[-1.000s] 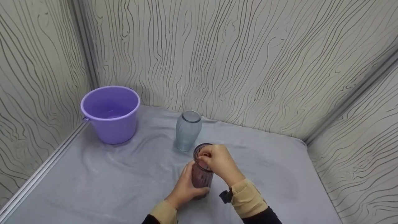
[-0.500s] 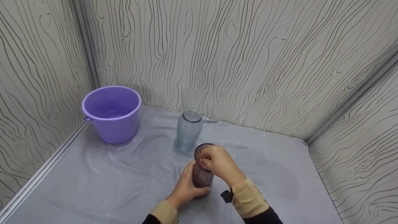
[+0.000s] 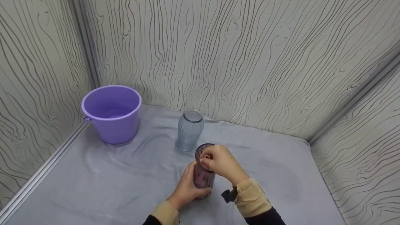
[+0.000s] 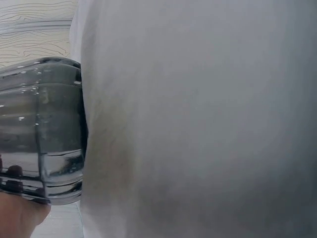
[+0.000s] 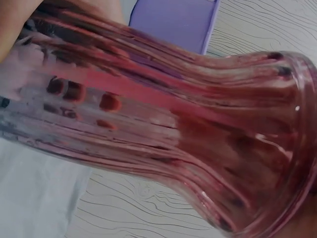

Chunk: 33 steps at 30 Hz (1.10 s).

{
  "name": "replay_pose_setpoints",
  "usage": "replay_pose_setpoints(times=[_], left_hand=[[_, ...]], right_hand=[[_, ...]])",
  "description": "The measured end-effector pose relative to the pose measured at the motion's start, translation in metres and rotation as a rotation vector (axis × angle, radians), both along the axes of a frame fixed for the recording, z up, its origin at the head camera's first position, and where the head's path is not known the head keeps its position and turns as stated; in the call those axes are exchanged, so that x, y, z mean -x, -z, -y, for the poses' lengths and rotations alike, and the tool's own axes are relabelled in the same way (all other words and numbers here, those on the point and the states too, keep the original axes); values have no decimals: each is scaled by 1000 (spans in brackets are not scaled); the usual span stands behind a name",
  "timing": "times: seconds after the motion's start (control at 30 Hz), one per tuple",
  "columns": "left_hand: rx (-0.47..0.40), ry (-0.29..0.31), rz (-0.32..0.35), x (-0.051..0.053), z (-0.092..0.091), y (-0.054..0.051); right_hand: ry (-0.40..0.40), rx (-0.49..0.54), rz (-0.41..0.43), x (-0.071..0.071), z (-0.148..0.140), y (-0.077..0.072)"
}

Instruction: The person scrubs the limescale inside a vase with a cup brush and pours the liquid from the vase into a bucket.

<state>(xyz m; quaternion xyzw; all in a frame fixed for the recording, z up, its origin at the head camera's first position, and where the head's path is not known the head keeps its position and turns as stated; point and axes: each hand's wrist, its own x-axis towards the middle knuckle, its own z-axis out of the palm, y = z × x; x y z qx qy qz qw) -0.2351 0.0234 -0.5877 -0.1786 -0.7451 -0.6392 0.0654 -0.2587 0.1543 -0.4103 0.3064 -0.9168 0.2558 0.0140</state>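
Pale wall panels (image 3: 200, 56) with dark wavy lines stand around the table (image 3: 109, 184), which has a grey, slightly wrinkled cloth over it, as I see it from my remote post. At the far left corner of the table stands the purple bucket (image 3: 115, 131), upright, with its wide mouth up. To the right of it, near the far edge, the pale blue vase (image 3: 189, 132) is standing upright. The dark purple vase (image 3: 203, 179) is just beside it, farther from the far edge, and it looks tilted (whether its base touches the cloth, I cannot tell). The left hand (image 3: 185, 187) is clamped around its body, with the thumb on the near side. The right hand (image 3: 223, 161) is at its mouth, fingers bent and their tips inside the rim; I cannot tell whether they pinch something. Both wrists carry beige cuffs (image 3: 251, 197), followed by black sleeves (image 3: 265, 217). In the right wrist view, a pink strip (image 5: 148, 96) runs along the vase, but I cannot say what it is. The smallest is a dark piece (image 3: 228, 196), beside the right cuff.
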Motion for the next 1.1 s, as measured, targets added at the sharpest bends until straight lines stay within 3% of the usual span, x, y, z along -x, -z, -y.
replay_pose_setpoints(times=[0.33,0.67,0.87,1.1], left_hand=[[22,-31,16,-1,-1,1],[39,-43,15,-2,-1,-2],[40,-40,27,-3,-1,0],[21,-22,37,0,-1,-2]], right_hand=[[23,84,-25,-1,0,4],[56,47,-197,-3,5,11],[112,-39,-286,-10,7,11],[58,-83,-207,-5,5,5]])
